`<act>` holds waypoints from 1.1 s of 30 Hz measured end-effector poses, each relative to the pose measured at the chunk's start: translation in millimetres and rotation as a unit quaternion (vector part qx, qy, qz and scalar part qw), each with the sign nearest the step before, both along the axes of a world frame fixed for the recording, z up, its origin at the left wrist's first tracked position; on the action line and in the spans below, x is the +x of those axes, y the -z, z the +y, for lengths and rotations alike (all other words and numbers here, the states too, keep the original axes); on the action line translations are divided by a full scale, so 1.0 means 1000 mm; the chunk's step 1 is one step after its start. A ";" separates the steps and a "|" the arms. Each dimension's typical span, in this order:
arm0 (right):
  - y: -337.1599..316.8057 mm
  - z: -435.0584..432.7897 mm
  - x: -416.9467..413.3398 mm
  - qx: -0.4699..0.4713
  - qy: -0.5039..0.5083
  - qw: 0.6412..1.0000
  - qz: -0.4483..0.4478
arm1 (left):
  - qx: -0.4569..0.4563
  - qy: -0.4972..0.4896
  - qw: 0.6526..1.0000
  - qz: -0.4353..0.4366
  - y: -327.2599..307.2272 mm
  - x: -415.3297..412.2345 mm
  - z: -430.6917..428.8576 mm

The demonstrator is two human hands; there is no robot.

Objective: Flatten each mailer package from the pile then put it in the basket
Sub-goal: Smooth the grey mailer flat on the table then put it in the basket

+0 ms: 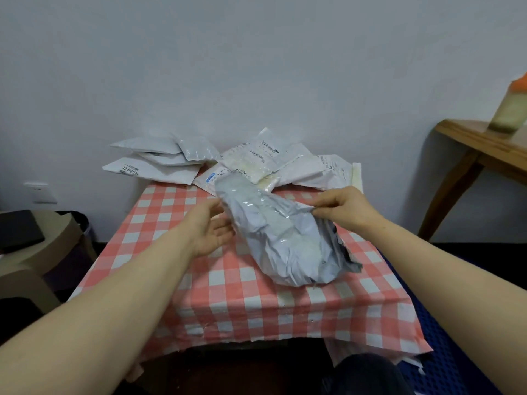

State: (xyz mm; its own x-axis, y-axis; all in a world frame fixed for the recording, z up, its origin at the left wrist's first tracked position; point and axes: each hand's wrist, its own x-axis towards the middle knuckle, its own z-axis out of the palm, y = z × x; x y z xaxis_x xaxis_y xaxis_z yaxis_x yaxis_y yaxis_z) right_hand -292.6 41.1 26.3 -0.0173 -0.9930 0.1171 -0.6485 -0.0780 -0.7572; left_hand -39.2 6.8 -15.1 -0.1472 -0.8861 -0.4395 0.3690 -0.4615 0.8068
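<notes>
Head view: a crumpled, glossy grey plastic mailer [281, 240] bulges above the checked cloth of the tabletop [228, 295]. The right hand [339, 208] fingers pinch its wrinkled edge; the left hand [209, 229] rests open-palmed, fingers spread, against its side. Flat white mailers, the pile [216, 162], lie behind.

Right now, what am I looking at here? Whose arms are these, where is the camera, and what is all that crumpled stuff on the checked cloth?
There is no machine: the arms belong to a person wearing a camera on the head, looking forward and down. The right hand pinches an edge of a crumpled grey mailer bag, while the open left hand rests against its other side. Under it is a table with a red-and-white checked cloth. At the far edge lies a pile of mailer packages waiting to be flattened. No basket is clearly visible.
</notes>
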 end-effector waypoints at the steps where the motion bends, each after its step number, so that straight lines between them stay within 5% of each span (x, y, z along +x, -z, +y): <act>1: -0.002 -0.001 0.005 0.022 -0.012 1.000 -0.001 | -0.009 0.018 1.000 -0.001 -0.002 -0.002 0.000; 5: -0.007 -0.006 0.024 0.081 -0.016 0.994 -0.065 | -0.014 0.030 0.999 0.002 -0.003 -0.006 0.001; 14: 0.011 -0.024 0.068 0.086 -0.070 0.987 0.113 | -0.025 0.039 0.995 0.089 -0.009 -0.019 0.012; 30: -0.006 -0.034 0.058 -0.045 0.089 0.954 0.283 | -0.099 -0.071 0.972 -0.199 -0.010 -0.024 -0.007; 33: -0.005 -0.034 0.062 -0.029 0.016 0.983 0.178 | -0.168 -0.096 0.927 -0.322 -0.023 -0.023 -0.011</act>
